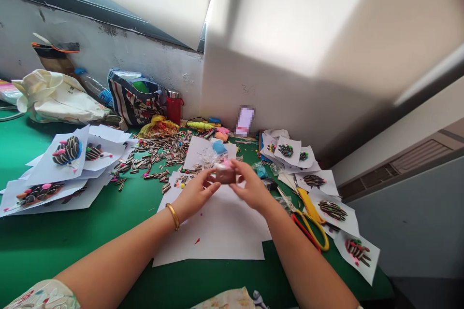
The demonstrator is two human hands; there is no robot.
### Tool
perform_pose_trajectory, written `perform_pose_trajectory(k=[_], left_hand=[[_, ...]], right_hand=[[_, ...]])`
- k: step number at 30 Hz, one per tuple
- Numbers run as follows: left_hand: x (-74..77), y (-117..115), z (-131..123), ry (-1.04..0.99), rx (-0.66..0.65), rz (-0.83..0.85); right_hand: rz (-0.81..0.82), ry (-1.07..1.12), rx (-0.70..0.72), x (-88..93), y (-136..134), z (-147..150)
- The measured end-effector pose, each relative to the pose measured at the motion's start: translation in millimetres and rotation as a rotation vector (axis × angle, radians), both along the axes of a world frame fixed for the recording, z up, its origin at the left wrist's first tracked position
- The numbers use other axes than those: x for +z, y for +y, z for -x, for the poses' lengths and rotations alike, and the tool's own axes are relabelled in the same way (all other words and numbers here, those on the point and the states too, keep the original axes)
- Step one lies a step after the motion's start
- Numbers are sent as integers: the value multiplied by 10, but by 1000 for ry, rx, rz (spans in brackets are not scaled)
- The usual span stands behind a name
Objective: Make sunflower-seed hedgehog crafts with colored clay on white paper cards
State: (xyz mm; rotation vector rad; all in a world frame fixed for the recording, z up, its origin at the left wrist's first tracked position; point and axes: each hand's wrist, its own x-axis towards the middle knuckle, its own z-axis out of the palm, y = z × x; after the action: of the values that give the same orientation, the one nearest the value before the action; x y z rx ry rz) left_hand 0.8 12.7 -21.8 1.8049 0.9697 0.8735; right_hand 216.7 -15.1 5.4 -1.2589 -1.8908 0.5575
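Left hand (195, 192) and right hand (251, 187) pinch a brown clay lump (225, 175) between them (fingertips only), above white paper (210, 236).

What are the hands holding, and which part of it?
The left hand and right hand hold a small brown lump, probably clay, pinching it at its two sides with their fingertips.

Nothing can be read for certain: the faint handwritten marks (248, 89) on the wall (224, 77) are too unclear to make out, and the small card (245, 120) below them is blurred
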Motion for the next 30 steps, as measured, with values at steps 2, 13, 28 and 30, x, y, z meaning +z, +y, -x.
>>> perform_pose_trajectory(k=[2,13,28,30], left_hand=[[13,10,-12,-149,-36,139],[81,14,-33,-211,79,164],[46,-5,-37,-70,87,-12],[20,13,-38,-16,156,-132]], right_hand=[[13,20,90,-51,-78,164],[361,445,-57,-187,-107,221],[223,245,-17,-163,-301,317],[169,239,-25,-138,-318,324]])
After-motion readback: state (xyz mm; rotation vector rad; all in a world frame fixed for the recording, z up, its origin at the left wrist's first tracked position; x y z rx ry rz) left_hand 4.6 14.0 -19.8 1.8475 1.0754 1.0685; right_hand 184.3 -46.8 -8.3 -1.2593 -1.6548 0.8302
